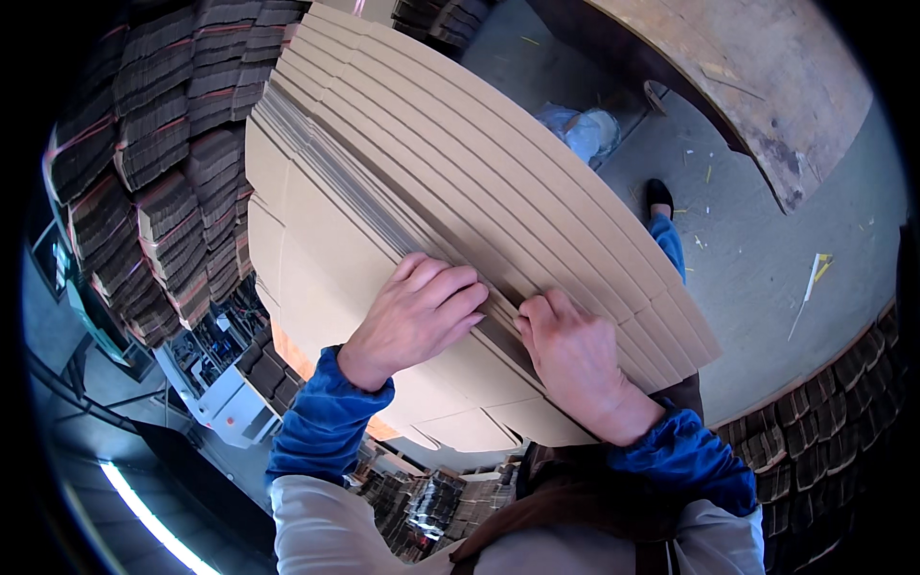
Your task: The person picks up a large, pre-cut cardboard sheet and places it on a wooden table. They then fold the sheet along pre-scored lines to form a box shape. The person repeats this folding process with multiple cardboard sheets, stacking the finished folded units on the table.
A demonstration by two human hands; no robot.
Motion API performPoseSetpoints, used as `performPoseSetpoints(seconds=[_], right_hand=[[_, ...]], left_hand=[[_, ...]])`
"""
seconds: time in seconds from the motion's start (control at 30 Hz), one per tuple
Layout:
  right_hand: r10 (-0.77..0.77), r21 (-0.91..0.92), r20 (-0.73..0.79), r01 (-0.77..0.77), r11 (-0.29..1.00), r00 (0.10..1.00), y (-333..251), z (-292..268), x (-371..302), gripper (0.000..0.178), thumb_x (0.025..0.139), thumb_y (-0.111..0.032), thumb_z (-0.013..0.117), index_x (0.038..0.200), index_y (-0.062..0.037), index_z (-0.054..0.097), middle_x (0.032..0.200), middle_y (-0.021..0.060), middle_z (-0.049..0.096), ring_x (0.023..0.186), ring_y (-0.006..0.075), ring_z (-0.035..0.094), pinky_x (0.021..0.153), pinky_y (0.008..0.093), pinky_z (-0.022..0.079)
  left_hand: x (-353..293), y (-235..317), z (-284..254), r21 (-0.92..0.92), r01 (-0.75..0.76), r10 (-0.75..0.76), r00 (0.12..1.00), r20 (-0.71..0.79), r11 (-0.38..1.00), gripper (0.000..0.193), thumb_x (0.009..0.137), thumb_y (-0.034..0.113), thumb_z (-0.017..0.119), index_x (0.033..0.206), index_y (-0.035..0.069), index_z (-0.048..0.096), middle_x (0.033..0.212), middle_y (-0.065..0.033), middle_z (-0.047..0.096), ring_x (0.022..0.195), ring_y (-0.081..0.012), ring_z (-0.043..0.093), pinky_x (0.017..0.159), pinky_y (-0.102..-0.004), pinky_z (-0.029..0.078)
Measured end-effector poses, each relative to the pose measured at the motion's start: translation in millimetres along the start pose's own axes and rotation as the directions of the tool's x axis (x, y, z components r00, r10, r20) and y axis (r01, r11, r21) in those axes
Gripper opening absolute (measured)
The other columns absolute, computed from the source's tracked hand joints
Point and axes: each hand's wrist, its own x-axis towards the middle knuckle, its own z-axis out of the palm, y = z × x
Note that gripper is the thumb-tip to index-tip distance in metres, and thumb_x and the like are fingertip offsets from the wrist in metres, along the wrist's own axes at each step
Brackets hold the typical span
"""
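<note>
Flattened brown cardboard sheets lie in front of me. A fanned, overlapping row of sheets (pixel 517 172) covers the right side, and a flat stack (pixel 331 235) lies to the left, its layered edges facing the gap between them. My left hand (pixel 422 311) is closed, with its fingers curled over the near part of the flat stack's edge. Just to its right, my right hand (pixel 580 364) is closed with bent fingers at the inner edge of the fanned sheets. Its fingertips are partly hidden in the gap. Both wrists wear blue sleeve covers.
Tall bundles of strapped cardboard (pixel 158 172) stand at the left. A wooden tabletop (pixel 757 86) is at the far right. Cardboard stacks (pixel 815 431) also stand at the lower right. A blue trouser leg with a black shoe (pixel 658 195) shows beside the sheets; scraps lie on the floor.
</note>
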Motion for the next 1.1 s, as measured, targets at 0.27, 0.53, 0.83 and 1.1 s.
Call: performPoseSetpoints(seconds=[0.27,0.53,0.83,1.1], right_hand=[[0.013,-0.127,0.012,-0.011,0.992,1.000,0,6,9,0.016,0.085,-0.022,0.066,0.081,-0.0101,0.056,0.079,0.0052,0.058,0.068,0.0209,0.067,0.054,0.0332,0.052],[0.066,-0.133,0.054,-0.058,0.989,0.996,-3,6,10,0.019,0.085,-0.023,0.069,0.082,-0.0094,0.055,0.081,0.0067,0.059,0.067,0.0251,0.066,0.054,0.0365,0.052],[0.073,-0.110,0.054,-0.067,0.992,0.996,-2,2,10,0.019,0.087,-0.023,0.067,0.085,-0.0081,0.055,0.084,0.0081,0.060,0.061,0.0303,0.064,0.052,0.0397,0.051],[0.118,-0.132,0.043,-0.111,0.985,0.992,-9,-1,9,0.024,0.083,-0.026,0.072,0.086,-0.0095,0.054,0.083,0.0063,0.059,0.064,0.0267,0.066,0.053,0.0378,0.052]], left_hand=[[3,-3,9,-0.018,0.030,-0.031,0.998,-0.057,0.999,0.027,0.072,0.018,0.078,0.096,0.012,0.067,0.104,-0.0017,0.058,0.094,-0.0219,0.054,0.086,-0.0361,0.044],[-7,-9,14,-0.054,0.045,-0.049,0.996,-0.074,0.998,0.026,0.076,0.021,0.076,0.097,0.012,0.065,0.104,-0.0019,0.058,0.096,-0.0213,0.053,0.088,-0.0358,0.042],[-14,-17,13,-0.075,0.012,-0.019,0.994,-0.103,0.997,0.023,0.078,0.021,0.075,0.096,0.011,0.065,0.102,-0.0034,0.058,0.093,-0.0236,0.055,0.086,-0.0376,0.045],[-16,-12,4,-0.075,-0.024,0.018,0.996,-0.082,0.997,0.023,0.077,0.015,0.075,0.097,0.009,0.066,0.104,-0.0032,0.059,0.096,-0.0238,0.055,0.086,-0.0374,0.046]])
